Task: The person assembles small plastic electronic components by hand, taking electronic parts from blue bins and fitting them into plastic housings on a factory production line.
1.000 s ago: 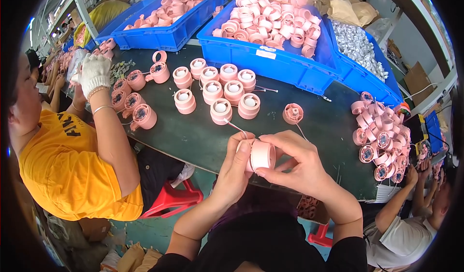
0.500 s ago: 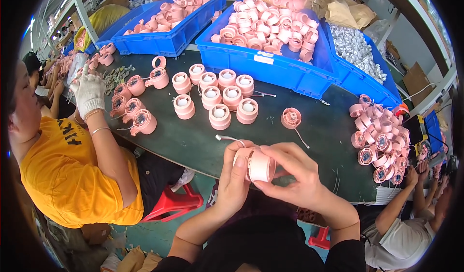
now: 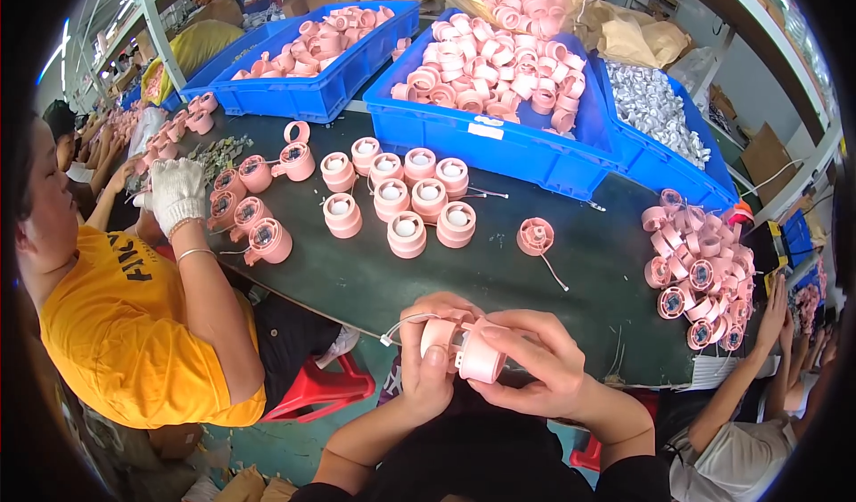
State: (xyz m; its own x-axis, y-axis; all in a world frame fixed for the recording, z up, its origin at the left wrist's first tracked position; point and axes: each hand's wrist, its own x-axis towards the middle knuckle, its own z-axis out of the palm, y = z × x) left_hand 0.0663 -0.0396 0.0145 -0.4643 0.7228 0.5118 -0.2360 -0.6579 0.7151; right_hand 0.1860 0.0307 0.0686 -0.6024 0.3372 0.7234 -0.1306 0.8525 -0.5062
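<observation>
Near the table's front edge, my left hand (image 3: 426, 373) is closed around a pink plastic housing part (image 3: 438, 336). A thin wire with a white connector (image 3: 386, 339) comes off it and hangs over the left side of my fingers. Thumb and fingers of my right hand (image 3: 546, 364) grip a pink ring-shaped cover (image 3: 482, 359). The two parts sit side by side, slightly tilted, with a narrow gap showing something white between them. Beyond my hands stands a group of pink round housings with white centres (image 3: 407, 229). A single open pink housing (image 3: 535, 236) with a trailing wire lies to their right.
Blue bins of pink parts (image 3: 499, 145) and of silvery-white pieces (image 3: 704, 174) line the table's back. A heap of pink housings (image 3: 700, 270) lies right. At left, a co-worker in a yellow shirt (image 3: 152, 324) reaches with a gloved hand (image 3: 176, 194) beside several housings (image 3: 267, 240).
My hands have lowered slightly, and the two pink parts now show a gap between them. The wire's connector has swung left and down. The co-worker's gloved fingers have curled.
</observation>
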